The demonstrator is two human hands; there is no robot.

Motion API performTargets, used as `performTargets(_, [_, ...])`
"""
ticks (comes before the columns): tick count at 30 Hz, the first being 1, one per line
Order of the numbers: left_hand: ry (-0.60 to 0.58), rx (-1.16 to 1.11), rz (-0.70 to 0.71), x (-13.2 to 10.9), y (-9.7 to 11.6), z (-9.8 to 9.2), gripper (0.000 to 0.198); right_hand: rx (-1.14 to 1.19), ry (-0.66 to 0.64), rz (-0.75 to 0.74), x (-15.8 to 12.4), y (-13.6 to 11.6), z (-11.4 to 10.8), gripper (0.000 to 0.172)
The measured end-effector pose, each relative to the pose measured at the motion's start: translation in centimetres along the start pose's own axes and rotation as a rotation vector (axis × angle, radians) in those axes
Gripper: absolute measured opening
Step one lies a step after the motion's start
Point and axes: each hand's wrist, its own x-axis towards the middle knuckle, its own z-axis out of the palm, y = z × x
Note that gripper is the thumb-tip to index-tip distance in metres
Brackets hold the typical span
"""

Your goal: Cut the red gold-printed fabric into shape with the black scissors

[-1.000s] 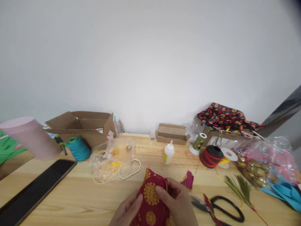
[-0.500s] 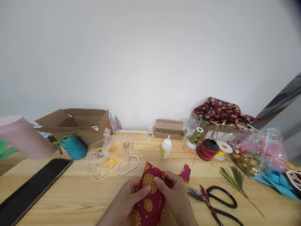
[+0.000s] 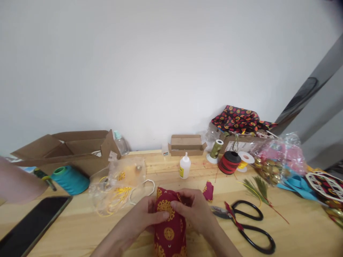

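Note:
A maroon fabric piece with gold round motifs (image 3: 169, 233) is held upright between both hands near the front edge of the view. My left hand (image 3: 146, 216) grips its left side, thumb lying across the front. On the right side, my right hand (image 3: 191, 210) pinches the cloth with its thumb on the front and fingers behind. The fabric's back is hidden. Right of the right hand lie scissors (image 3: 237, 216) with black handles and maroon cloth around the pivot. A small maroon scrap (image 3: 208, 191) rests just beyond the right hand.
A glue bottle (image 3: 184, 167) stands ahead. Thread spools (image 3: 229, 162), bagged gold pieces (image 3: 269, 169) and blue ribbon (image 3: 297, 186) are on the right. Leftward are a phone (image 3: 34, 223), teal thread cone (image 3: 70, 179), open cardboard box (image 3: 69, 157) and plastic bag with yellow cord (image 3: 118, 189).
The view has turned slightly right, so most things on the table sit farther left. Both hands keep hold of the maroon fabric, which looks a little straighter.

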Motion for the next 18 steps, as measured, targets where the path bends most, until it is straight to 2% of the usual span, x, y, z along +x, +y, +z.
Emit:
performTargets(2, [0.039, 0.027, 0.032, 0.1, 0.4, -0.1, 0.028, 0.061, -0.025, -0.008, 0.0, 0.3, 0.2, 0.027])
performTargets(4, [0.096, -0.045, 0.088, 0.2, 0.5, 0.0, 0.024, 0.199, -0.096, 0.03, -0.4, 1.0, 0.6, 0.043])
performTargets(6, [0.154, -0.131, 0.13, 0.2, 0.2, 0.1, 0.02, 0.334, -0.167, 0.104, -0.8, 1.8, 1.0, 0.048])
performTargets(8, [0.188, -0.182, 0.141, 0.1, -0.4, 0.0, 0.017, 0.323, -0.173, 0.201, -1.1, 2.3, 1.2, 0.043])
performTargets(11, [0.196, -0.211, 0.13, -0.3, -0.9, -0.8, 0.017, 0.157, -0.138, 0.317, -1.0, 1.9, 0.8, 0.037])
performTargets(16, [0.063, -0.116, 0.049, -1.0, 0.1, -2.5, 0.027, -0.102, -0.194, 0.397, -0.3, -0.5, -1.1, 0.013])
performTargets(18, [-0.006, -0.031, -0.002, -0.9, 0.7, -2.7, 0.029, -0.198, -0.242, 0.412, -0.1, -1.1, -1.5, 0.01])
